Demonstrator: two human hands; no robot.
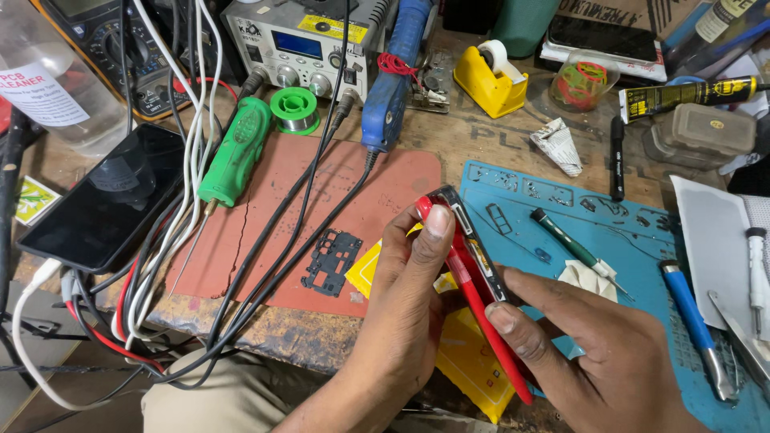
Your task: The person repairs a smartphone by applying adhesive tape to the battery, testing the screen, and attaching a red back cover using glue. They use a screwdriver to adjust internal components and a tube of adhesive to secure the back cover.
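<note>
Both the left hand point(409, 273) and the right hand point(593, 353) are pinched on a red-edged phone point(473, 265) held on edge above the worktop point(305, 337) — best gripped by the frame, I judge — steady, without flexing.

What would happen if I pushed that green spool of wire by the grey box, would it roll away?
Probably not at first: the green spool lies flat on its wide rim, so it would likely slide. Tipped on edge, its round shape could well roll. It looks small but wound with metal wire, so perhaps heavy for its size. The loose cables beside it might stop it.
</note>
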